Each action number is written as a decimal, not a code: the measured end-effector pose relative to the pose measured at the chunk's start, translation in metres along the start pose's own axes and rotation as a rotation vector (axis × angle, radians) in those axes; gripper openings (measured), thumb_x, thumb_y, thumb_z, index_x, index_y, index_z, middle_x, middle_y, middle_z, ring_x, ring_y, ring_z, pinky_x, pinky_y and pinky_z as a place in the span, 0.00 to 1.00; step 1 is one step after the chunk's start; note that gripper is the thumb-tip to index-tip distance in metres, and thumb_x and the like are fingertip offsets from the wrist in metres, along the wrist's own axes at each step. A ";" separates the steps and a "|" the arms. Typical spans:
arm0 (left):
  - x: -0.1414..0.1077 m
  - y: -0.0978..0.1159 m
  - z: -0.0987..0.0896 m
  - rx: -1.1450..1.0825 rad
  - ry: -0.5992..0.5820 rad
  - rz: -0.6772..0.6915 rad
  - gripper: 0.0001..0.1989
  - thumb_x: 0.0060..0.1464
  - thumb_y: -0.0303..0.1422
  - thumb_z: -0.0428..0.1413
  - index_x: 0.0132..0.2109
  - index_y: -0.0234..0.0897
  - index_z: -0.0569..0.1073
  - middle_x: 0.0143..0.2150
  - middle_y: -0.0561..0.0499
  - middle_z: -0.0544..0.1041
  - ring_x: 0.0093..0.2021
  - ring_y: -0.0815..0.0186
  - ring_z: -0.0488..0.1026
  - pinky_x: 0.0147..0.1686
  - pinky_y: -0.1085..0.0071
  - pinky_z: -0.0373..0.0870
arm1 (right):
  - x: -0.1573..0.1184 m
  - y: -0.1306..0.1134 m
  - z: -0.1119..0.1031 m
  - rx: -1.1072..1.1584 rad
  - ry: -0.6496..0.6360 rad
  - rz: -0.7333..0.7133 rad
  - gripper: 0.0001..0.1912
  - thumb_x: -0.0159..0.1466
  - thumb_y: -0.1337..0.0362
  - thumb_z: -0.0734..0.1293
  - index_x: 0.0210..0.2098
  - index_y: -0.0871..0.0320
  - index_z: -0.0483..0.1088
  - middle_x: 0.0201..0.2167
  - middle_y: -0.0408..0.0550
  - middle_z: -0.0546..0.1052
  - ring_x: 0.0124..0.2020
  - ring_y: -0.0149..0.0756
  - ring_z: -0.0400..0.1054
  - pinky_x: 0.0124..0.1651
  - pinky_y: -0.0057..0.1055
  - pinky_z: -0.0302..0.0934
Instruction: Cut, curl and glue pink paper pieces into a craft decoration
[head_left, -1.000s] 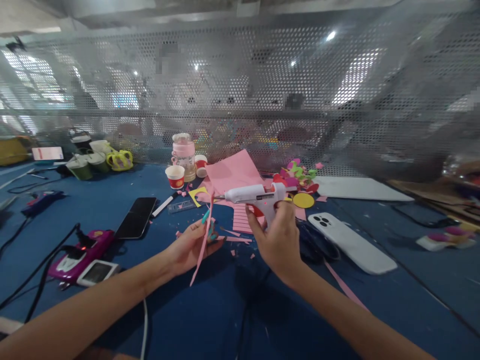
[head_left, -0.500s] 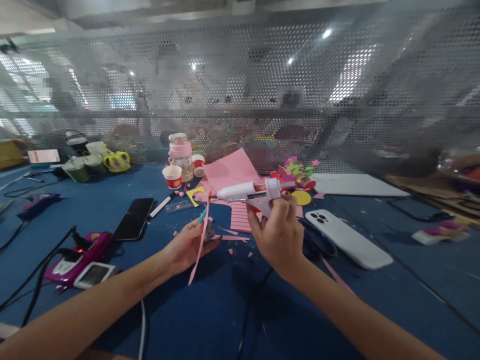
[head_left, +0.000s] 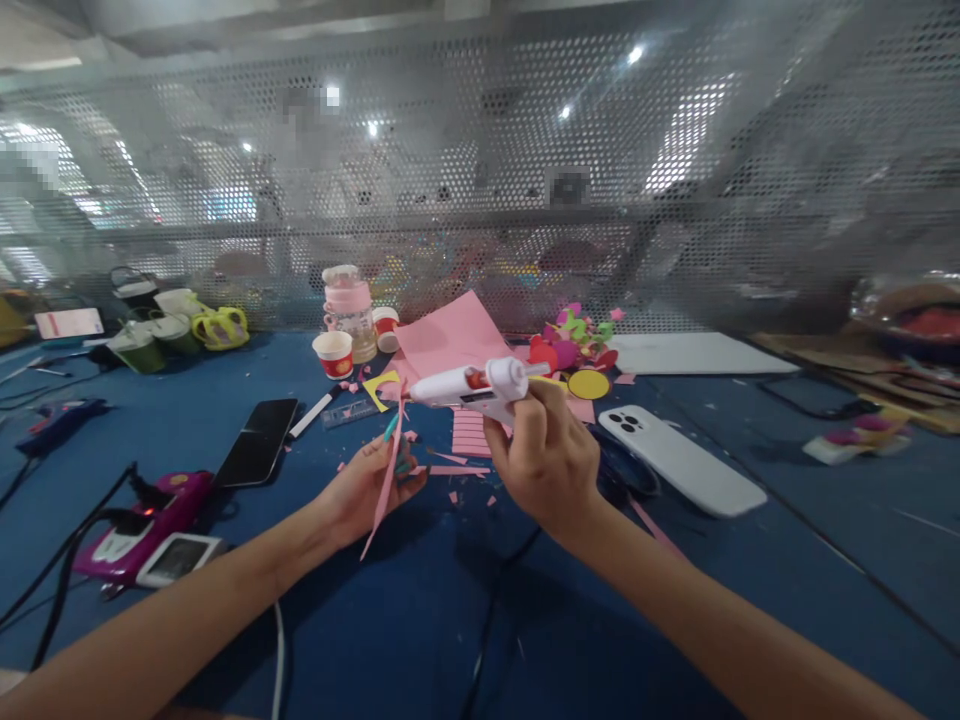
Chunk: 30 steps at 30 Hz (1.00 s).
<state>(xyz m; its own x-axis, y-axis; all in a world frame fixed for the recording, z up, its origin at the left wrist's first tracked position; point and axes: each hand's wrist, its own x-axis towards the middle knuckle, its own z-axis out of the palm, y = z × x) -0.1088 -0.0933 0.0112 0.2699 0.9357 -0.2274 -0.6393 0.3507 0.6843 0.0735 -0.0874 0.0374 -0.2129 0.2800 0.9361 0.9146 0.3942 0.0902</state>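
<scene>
My right hand (head_left: 551,455) is wrapped round a white hot glue gun (head_left: 457,385), its nozzle pointing left and a glue stick jutting from the back. The nozzle meets the upper end of a narrow pink paper strip (head_left: 386,490). That strip hangs down, slightly bent, from my left hand (head_left: 371,490), pinched between thumb and fingers. A teal piece (head_left: 391,428) shows at the fingertips; whether it is a nail or an object I cannot tell. Behind the gun lie a large pink sheet (head_left: 454,335) and a stack of pink strips (head_left: 471,433).
A black phone (head_left: 257,442) and purple power strip (head_left: 150,530) lie left; a white phone (head_left: 682,460) lies right. Paper cups (head_left: 334,354) and a pink-lidded bottle (head_left: 349,315) stand behind. Colourful cut-outs (head_left: 574,340) and a white board (head_left: 697,353) lie before the perforated metal screen (head_left: 465,180).
The whole view has shifted slightly, so things appear further left. The glue gun has turned a little, its back end towards me. Both hands keep their hold.
</scene>
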 end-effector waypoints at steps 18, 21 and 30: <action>-0.001 0.004 0.012 -0.021 0.049 -0.011 0.06 0.47 0.24 0.53 0.24 0.34 0.66 0.18 0.56 0.66 0.20 0.73 0.66 0.27 0.73 0.69 | 0.003 0.003 -0.001 -0.027 0.065 -0.067 0.03 0.58 0.71 0.59 0.32 0.58 0.58 0.29 0.51 0.72 0.27 0.35 0.66 0.27 0.30 0.56; -0.001 0.004 0.013 -0.014 0.056 -0.019 0.07 0.48 0.24 0.51 0.24 0.35 0.66 0.19 0.56 0.66 0.21 0.73 0.66 0.29 0.73 0.69 | 0.002 0.003 0.000 -0.064 0.072 -0.071 0.03 0.58 0.70 0.59 0.31 0.57 0.58 0.30 0.51 0.72 0.26 0.34 0.66 0.26 0.29 0.56; -0.002 0.005 0.009 -0.090 -0.023 -0.064 0.10 0.50 0.25 0.49 0.23 0.35 0.63 0.18 0.57 0.64 0.21 0.73 0.65 0.29 0.72 0.68 | 0.009 0.006 0.005 -0.058 -0.072 0.246 0.09 0.59 0.59 0.58 0.33 0.59 0.57 0.31 0.55 0.68 0.25 0.38 0.66 0.22 0.31 0.56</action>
<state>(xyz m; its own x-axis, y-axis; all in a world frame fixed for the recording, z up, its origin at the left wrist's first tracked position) -0.1059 -0.0940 0.0217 0.3281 0.9104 -0.2519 -0.6820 0.4128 0.6037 0.0755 -0.0784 0.0448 -0.0033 0.4234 0.9060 0.9597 0.2560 -0.1161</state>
